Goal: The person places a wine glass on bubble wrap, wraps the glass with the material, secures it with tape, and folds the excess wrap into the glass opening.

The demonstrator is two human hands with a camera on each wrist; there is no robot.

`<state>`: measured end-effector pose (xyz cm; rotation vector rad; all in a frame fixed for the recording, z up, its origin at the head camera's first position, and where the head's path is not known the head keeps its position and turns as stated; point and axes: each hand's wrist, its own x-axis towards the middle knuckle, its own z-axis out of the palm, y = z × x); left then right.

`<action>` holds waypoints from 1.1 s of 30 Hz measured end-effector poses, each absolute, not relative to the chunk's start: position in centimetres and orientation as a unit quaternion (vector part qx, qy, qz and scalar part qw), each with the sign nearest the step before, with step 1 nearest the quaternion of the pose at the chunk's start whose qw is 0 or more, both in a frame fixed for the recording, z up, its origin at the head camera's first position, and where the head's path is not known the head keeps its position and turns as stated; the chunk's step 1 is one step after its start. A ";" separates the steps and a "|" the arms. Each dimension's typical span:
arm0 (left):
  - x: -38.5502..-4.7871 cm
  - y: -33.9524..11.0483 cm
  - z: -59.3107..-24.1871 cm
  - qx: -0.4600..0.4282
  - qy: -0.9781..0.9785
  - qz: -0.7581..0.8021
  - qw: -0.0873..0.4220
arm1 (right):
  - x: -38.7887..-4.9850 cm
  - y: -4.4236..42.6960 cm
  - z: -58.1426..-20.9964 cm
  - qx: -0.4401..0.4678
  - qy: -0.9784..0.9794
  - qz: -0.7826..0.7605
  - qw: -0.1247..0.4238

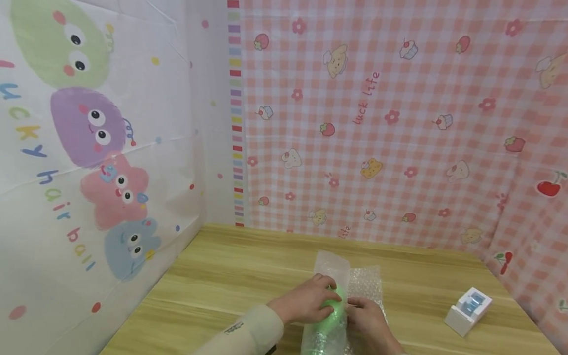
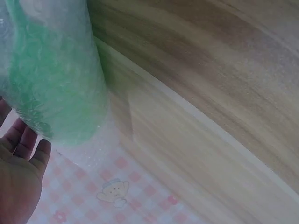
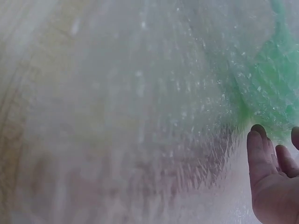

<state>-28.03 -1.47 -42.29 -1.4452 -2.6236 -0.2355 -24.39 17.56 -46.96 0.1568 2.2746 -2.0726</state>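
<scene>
A light-green object (image 1: 329,319) with a broad rounded end and a narrower part lies inside clear bubble wrap (image 1: 332,265). Its exact kind is blurred by the wrap. My left hand (image 1: 309,299) grips the bundle from the left, fingers bent over the top. In the left wrist view, the fingertips touch the wrap near the green broad end (image 2: 58,88). On the bundle's right side, my right hand (image 1: 369,320) pinches the wrap beside the green object. A loose sheet of the wrap (image 1: 366,283) spreads out to the right, partly under that hand.
A white tape dispenser (image 1: 469,310) with a bluish roll stands on the right part of the wood-grain table (image 1: 230,276). Patterned cloths hang behind and at both sides, including a pink checked curtain (image 1: 377,148) at the back.
</scene>
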 end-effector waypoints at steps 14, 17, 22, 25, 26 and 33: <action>-28.5 -1.9 -42.9 -0.482 -0.865 -0.114 0.082 | -24.3 17.2 -47.1 0.037 0.735 -0.677 0.017; -28.6 -2.1 -42.8 -0.488 -0.861 -0.115 0.086 | -24.3 17.3 -47.3 0.040 0.722 -0.691 0.029; -28.7 -1.7 -43.1 -0.493 -0.857 -0.112 0.098 | -24.4 17.4 -47.4 0.041 0.740 -0.671 0.008; -28.6 -1.4 -43.2 -0.490 -0.859 -0.109 0.103 | -24.4 17.6 -47.5 0.037 0.753 -0.657 -0.003; -28.5 -1.4 -43.2 -0.489 -0.859 -0.110 0.104 | -24.3 17.6 -47.5 0.039 0.754 -0.656 -0.002; -28.8 -1.6 -43.4 -0.491 -0.857 -0.114 0.105 | -24.4 17.7 -47.5 0.051 0.763 -0.644 -0.015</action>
